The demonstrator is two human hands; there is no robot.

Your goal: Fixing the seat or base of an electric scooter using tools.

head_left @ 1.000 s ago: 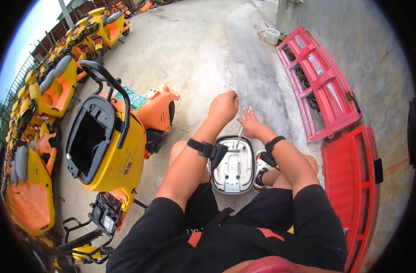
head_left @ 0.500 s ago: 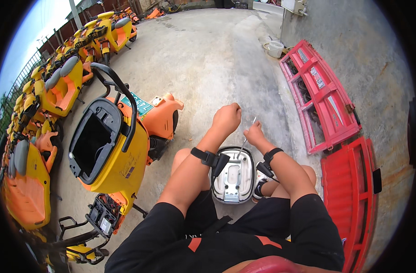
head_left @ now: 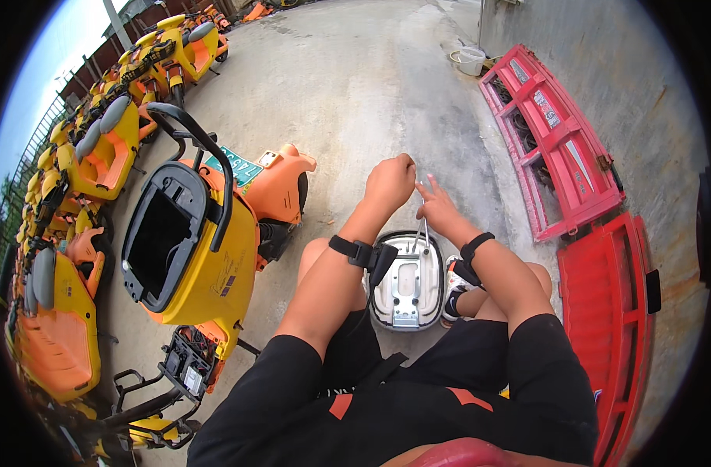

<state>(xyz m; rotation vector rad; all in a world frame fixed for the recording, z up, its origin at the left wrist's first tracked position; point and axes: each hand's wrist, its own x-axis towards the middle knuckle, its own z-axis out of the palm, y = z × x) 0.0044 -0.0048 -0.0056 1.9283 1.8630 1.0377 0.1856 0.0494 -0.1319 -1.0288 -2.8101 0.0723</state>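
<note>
Oval white seat underside with black rim and silver bracket point(head_left: 407, 275): is lying low over grey concrete floor point(head_left: 348, 101), contact hidden, at 7 o'clock from the nearer right hand point(head_left: 439, 207); long axis is running 12-to-6. Right hand: is pinching slim silver metal rod point(head_left: 425, 232). Left hand point(head_left: 390, 185): is forming a fist, contents hidden. Yellow-and-orange plastic scooter body point(head_left: 229, 265): is standing at 9 o'clock; red ribbed metal panel point(head_left: 593, 303), at 3.

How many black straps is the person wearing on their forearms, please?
2: one strap around the left forearm, near the wrist, and another strap around the right forearm.
</note>
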